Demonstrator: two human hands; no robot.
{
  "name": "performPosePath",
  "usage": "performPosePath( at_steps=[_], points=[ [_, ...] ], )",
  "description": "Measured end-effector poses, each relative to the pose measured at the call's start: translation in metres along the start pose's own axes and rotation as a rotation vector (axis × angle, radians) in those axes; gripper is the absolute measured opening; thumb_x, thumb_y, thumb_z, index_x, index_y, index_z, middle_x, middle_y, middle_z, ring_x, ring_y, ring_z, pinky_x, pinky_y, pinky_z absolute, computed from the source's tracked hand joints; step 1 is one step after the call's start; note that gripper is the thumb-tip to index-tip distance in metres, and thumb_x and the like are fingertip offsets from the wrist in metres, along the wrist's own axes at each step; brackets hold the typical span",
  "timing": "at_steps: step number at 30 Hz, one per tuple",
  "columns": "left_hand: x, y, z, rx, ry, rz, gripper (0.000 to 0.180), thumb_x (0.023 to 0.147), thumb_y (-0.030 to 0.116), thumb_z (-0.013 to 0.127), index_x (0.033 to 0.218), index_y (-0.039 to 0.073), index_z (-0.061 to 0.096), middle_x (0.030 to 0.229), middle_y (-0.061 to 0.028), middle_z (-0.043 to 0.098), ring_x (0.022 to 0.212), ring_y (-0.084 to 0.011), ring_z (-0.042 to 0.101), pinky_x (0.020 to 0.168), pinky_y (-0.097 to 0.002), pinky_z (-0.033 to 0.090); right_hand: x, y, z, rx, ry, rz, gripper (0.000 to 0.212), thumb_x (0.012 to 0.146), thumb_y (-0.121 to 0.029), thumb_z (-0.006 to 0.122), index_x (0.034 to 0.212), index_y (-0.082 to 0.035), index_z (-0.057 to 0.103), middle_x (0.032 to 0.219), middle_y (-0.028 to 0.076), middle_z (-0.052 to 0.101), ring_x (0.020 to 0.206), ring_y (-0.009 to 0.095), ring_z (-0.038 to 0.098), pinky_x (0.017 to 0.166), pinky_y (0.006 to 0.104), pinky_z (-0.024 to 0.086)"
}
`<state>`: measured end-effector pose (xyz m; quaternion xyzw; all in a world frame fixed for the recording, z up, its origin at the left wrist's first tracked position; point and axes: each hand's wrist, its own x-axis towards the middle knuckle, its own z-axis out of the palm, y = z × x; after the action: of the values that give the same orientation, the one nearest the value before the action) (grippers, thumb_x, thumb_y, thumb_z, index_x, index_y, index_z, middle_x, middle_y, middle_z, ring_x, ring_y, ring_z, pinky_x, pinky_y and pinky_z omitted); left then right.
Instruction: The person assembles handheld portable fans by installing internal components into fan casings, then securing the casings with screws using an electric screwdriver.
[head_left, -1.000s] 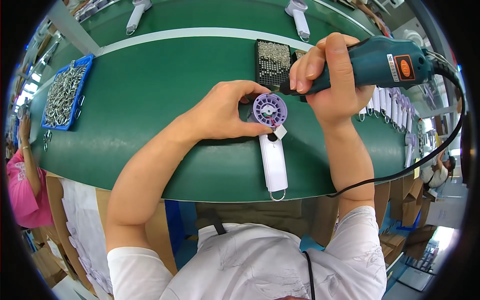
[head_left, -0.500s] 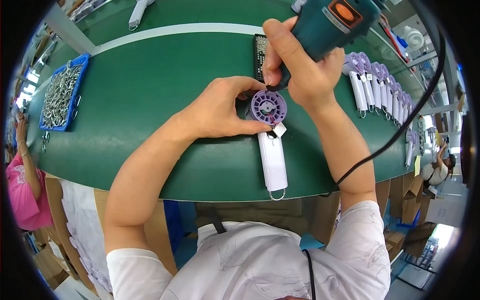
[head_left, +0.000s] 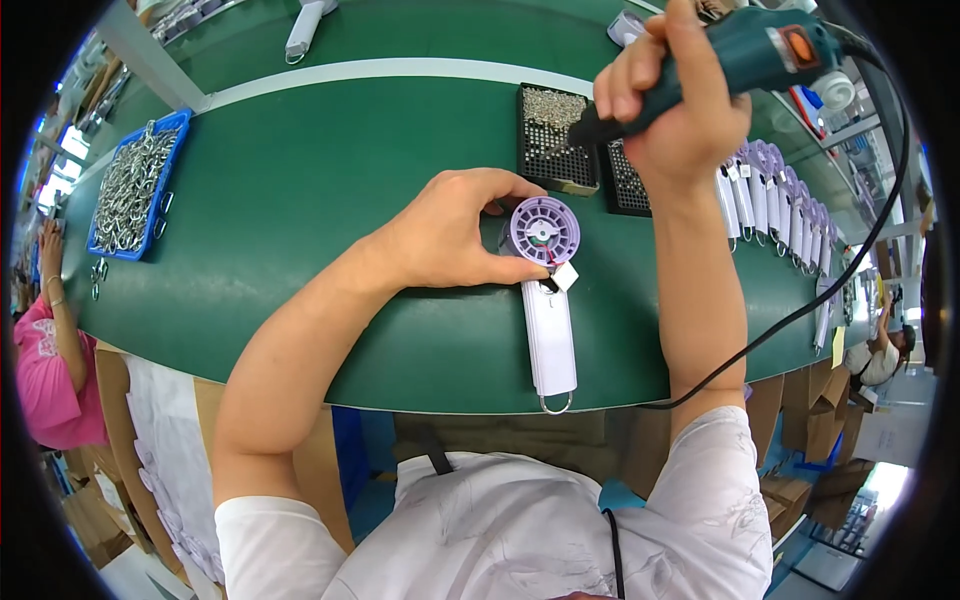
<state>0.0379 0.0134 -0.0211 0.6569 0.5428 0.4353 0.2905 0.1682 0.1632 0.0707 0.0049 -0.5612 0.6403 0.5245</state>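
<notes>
My left hand [head_left: 460, 230] grips the round purple head of a handheld fan [head_left: 543, 230] between thumb and fingers. The fan lies on the green bench, its white handle pointing toward me, with a wire loop at the end and a small white tag by the neck. Inside the head, a hub and a bit of red wire show. My right hand [head_left: 690, 110] is wrapped round a dark green electric screwdriver [head_left: 745, 65], held up to the right. Its tip hovers over a black screw tray [head_left: 558, 165], and whether it touches a screw I cannot tell.
A second black tray [head_left: 628, 180] stands beside the first. At left, a blue bin [head_left: 168, 170] holds many metal clips. Several fans [head_left: 770, 195] line the right side of the bench. The screwdriver's black cord [head_left: 830, 290] loops past my right forearm. A person in pink [head_left: 60, 370] sits at far left.
My right hand has lifted the screwdriver away from the fan head, up and right over the screw tray. The left hand still holds the fan in about the same place.
</notes>
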Motion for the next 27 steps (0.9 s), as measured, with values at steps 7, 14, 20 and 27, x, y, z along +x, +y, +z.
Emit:
performPosePath(
  at_steps=[7,14,20,27],
  points=[
    [0.0,-0.001,-0.001,0.03,0.023,0.02,0.065,0.068,0.028,0.094,0.121,0.0,0.069,0.107,-0.0111,0.074,0.097,-0.0218,0.071,0.09,-0.0336,0.055,-0.008,0.035,0.001,-0.19,0.174,0.063,0.02,0.1,-0.013,0.067,0.086,0.0,0.06,0.059,0.007,0.057,0.042,0.017,0.055,0.042,0.0292,0.047],
    [0.0,0.0,-0.001,0.045,0.02,0.032,0.065,0.068,0.028,0.094,0.121,0.0,0.07,0.108,-0.0111,0.074,0.096,-0.0215,0.071,0.09,-0.0339,0.055,-0.008,0.046,-0.007,-0.238,0.137,0.067,0.022,0.1,-0.014,0.067,0.084,-0.001,0.061,0.059,0.006,0.058,0.043,0.015,0.057,0.042,0.028,0.047],
    [0.0,0.0,0.0,0.042,0.02,0.042,0.064,0.068,0.026,0.094,0.121,-0.001,0.069,0.107,-0.0117,0.074,0.096,-0.0219,0.071,0.09,-0.034,0.055,-0.01,0.049,-0.005,-0.246,0.161,0.068,0.022,0.1,-0.014,0.067,0.083,-0.001,0.061,0.059,0.005,0.058,0.043,0.015,0.057,0.042,0.0279,0.046],
    [0.001,-0.001,0.0,0.041,0.018,0.044,0.064,0.068,0.025,0.094,0.121,-0.001,0.069,0.106,-0.0122,0.074,0.096,-0.0223,0.072,0.09,-0.034,0.056,-0.01,0.054,-0.01,-0.294,0.061,0.026,0.019,0.099,-0.014,0.068,0.085,-0.001,0.063,0.06,0.006,0.059,0.044,0.016,0.057,0.044,0.0287,0.047]
  ],
)
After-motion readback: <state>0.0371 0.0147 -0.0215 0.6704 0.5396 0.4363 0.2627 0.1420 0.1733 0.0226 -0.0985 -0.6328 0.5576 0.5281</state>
